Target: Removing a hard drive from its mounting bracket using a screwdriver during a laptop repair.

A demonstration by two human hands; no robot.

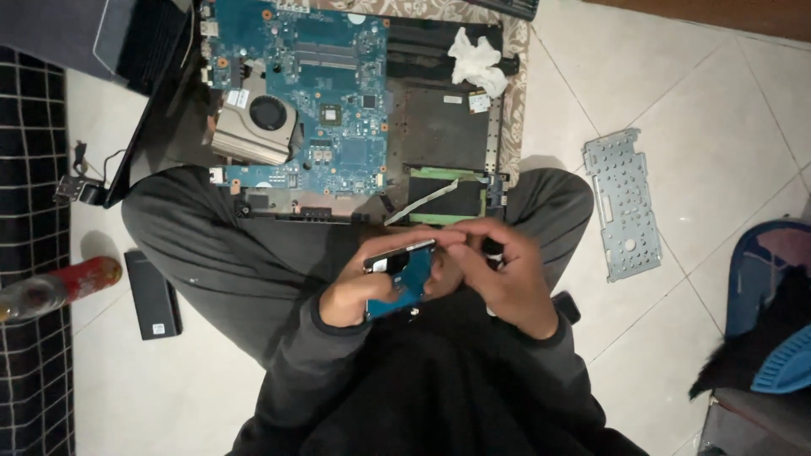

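Note:
A small hard drive (pixel 404 272) with a blue circuit board and a silver edge is held over my lap. My left hand (pixel 355 297) grips it from below. My right hand (pixel 505 279) holds its upper right corner, and a thin dark tool (pixel 492 250) shows between that hand's fingers. Just beyond my knees lies an opened laptop base (pixel 439 127) with a blue motherboard (pixel 312 84) and a copper-coloured fan and heatsink (pixel 258 122).
A perforated metal bracket (pixel 623 203) lies on the tiles to the right. A crumpled white tissue (pixel 477 61) rests on the laptop. To the left lie a black battery pack (pixel 154 294) and a red bottle (pixel 63 285). A blue bin (pixel 773 295) stands far right.

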